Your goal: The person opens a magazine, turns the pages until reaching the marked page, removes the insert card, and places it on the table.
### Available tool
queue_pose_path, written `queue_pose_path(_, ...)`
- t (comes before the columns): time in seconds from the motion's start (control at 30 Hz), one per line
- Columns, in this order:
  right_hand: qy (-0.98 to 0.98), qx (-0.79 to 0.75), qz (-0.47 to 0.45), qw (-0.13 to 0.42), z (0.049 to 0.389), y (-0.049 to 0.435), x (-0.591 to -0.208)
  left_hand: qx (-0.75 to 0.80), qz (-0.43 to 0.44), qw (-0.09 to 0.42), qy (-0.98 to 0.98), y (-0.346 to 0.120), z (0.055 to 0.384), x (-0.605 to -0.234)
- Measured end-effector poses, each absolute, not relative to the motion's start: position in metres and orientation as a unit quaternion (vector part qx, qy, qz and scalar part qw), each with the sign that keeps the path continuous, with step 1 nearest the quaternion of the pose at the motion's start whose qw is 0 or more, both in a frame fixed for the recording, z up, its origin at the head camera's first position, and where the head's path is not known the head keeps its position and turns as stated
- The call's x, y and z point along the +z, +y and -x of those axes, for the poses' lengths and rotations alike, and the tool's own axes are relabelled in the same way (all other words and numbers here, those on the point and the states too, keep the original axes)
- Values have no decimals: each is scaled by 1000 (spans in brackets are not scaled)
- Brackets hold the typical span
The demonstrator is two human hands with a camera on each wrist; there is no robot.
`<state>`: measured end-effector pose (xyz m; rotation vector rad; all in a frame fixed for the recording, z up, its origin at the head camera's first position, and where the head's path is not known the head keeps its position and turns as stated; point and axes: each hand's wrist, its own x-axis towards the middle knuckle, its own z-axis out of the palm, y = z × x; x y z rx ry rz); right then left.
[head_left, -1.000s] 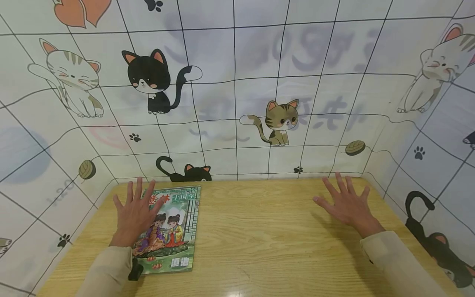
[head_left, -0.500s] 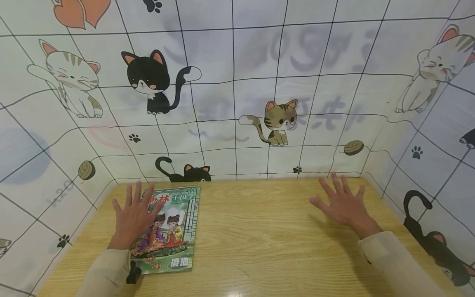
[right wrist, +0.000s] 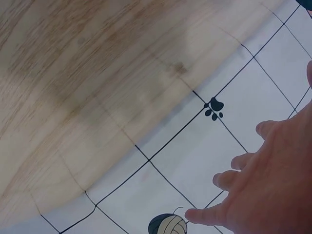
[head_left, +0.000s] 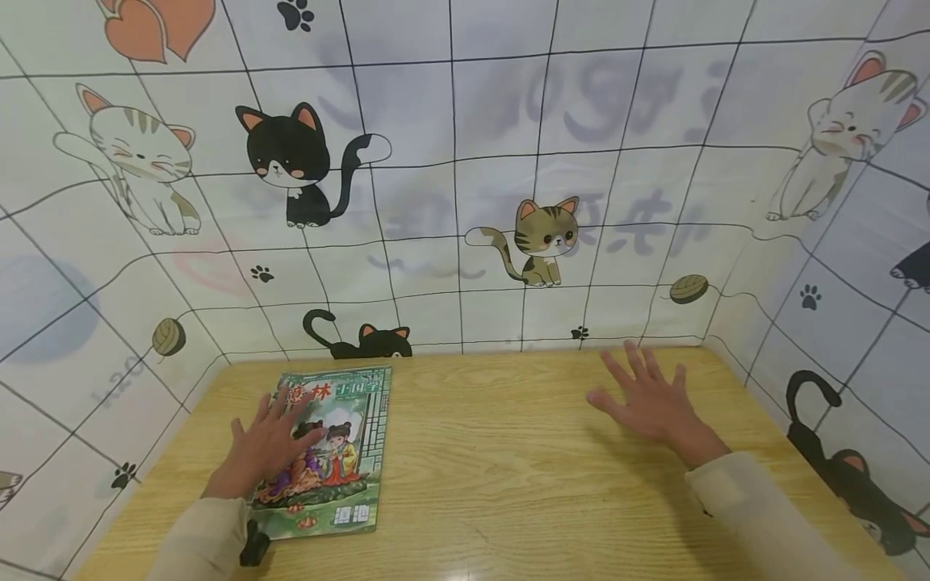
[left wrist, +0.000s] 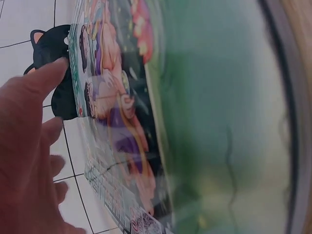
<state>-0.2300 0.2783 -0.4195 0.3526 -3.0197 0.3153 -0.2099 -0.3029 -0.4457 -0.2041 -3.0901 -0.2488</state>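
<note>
**On the left of the table, my left hand spreads over a magazine**

At the far left part of the wooden top, the magazine lies flat, its upper edge near the table's back edge. Its cover is mostly green, with figures in bright robes in the middle and large red characters towards the top. My left hand is over the cover's left side, fingers apart and thumb out towards the figures. From my left wrist I see the picture side close by the fingers, but I cannot tell whether the skin touches the paper.

Well apart on the other side, my right hand is held above the wood with its fingers wide, casting a soft shadow on the top. From my right wrist, one fingertip shows beside a printed yarn ball.

Both my arms wear pale sleeves, and a small black object shows at my left cuff. Behind the table, a white sheet printed with dark grid lines carries a black-and-white cat, a brown striped cat and paw prints.
</note>
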Motion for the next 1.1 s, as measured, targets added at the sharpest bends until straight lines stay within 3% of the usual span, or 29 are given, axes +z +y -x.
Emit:
queue_pose_path(0.33,-981,112,-151,41,230,252,-422,-114,79,-61,-988,-311,206,-452)
queue_pose_path(0.6,-978,106,-175,42,229,234,-427,-126,103,-31,-986,-306,208,-462)
queue_pose_path(1.1,-965,103,-230,64,228,199,-439,-96,114,-13,-989,-255,216,-460)
